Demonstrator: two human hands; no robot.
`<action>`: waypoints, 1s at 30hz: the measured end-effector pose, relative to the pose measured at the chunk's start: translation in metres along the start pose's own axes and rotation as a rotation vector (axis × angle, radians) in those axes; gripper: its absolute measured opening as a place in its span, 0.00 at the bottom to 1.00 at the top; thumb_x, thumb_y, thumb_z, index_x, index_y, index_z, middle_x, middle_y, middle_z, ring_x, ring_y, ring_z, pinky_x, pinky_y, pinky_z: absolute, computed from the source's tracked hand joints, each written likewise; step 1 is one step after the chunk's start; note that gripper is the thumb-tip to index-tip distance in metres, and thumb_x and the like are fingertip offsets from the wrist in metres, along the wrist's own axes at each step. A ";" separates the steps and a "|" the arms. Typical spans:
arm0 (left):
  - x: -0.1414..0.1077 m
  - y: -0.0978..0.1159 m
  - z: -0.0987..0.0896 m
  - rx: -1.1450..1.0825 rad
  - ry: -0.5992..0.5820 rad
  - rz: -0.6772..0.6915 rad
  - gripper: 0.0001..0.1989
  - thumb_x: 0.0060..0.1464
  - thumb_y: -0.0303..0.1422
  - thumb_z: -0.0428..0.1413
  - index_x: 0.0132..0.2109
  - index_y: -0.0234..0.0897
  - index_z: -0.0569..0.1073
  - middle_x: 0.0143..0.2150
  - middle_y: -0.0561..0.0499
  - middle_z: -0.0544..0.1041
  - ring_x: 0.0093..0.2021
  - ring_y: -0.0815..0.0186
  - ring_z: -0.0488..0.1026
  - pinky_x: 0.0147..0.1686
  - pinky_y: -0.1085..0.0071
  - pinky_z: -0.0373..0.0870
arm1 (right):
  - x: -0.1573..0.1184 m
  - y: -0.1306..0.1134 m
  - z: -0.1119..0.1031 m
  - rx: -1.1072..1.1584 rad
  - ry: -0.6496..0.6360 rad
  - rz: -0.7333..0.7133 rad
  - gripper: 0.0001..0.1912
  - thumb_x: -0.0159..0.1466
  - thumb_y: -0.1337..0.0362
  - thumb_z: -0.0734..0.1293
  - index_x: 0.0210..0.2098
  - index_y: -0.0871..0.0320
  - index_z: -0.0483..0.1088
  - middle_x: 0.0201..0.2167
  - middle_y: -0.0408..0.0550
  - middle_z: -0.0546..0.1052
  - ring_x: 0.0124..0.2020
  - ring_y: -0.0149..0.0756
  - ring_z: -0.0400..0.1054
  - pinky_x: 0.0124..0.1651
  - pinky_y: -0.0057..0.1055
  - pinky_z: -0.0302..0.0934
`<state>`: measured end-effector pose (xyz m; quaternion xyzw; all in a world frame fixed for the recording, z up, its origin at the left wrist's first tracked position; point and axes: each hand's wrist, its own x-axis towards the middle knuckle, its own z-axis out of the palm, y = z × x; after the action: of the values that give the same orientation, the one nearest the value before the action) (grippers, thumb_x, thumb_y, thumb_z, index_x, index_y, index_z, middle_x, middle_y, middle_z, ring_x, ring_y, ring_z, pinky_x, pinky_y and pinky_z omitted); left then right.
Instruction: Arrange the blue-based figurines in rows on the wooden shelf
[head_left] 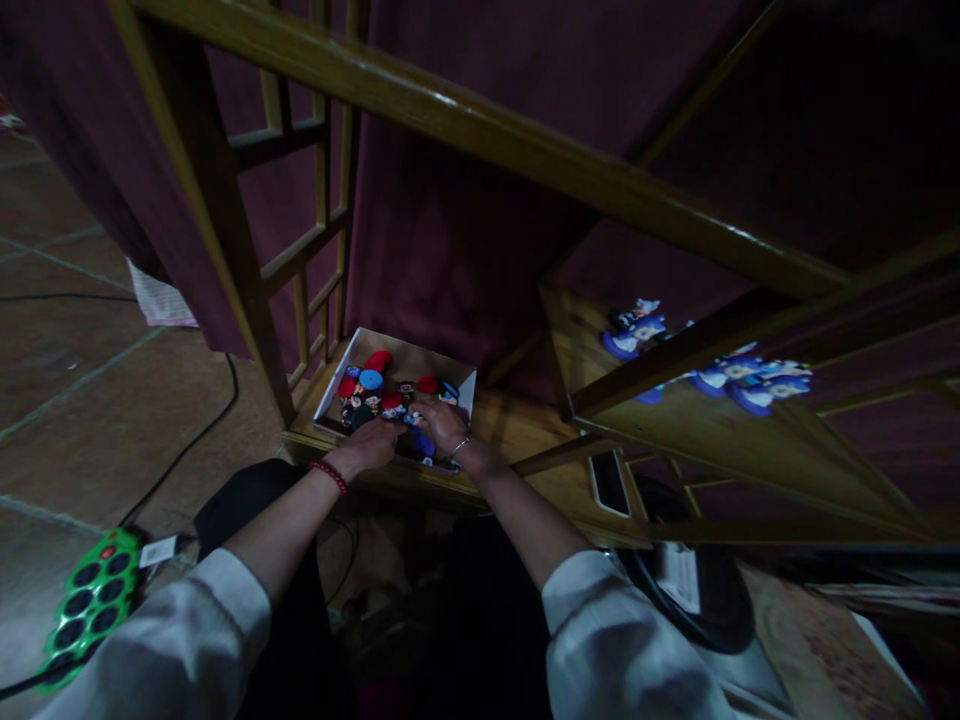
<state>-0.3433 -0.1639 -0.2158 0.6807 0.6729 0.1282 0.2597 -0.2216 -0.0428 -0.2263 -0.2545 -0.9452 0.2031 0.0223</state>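
A shallow white cardboard box [442, 352] holds several small figurines [373, 400] with red, blue and black caps. Over its front edge reaches my left hand [373, 443], palm down, with the fingers bent together beside a black round cap [362, 415]; whatever they grip is hidden. From the right side comes my right hand [444, 425], its fingers curled at a small blue-and-white figurine [412, 418] in the middle of the box. A dark blue piece [421, 443] lies between the hands at the front of the box.
The box stands on a low wooden shelf [525, 425] of a lattice-framed unit. Several blue-and-white figurines [727, 375] stand on a higher shelf to the right. A dark phone-like item [609, 482] lies at the right. A green power strip [94, 605] with cables is on the tiled floor.
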 end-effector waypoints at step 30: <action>-0.002 0.007 0.002 -0.068 0.007 -0.041 0.21 0.49 0.20 0.43 0.47 0.37 0.70 0.43 0.45 0.74 0.45 0.64 0.69 0.42 0.71 0.64 | -0.001 -0.004 0.003 -0.189 -0.011 -0.034 0.13 0.60 0.71 0.60 0.44 0.58 0.69 0.38 0.50 0.72 0.41 0.36 0.64 0.44 0.30 0.56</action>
<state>-0.3369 -0.1660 -0.2134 0.6570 0.6830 0.1480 0.2827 -0.2229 -0.0474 -0.2274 -0.2381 -0.9645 0.1139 -0.0038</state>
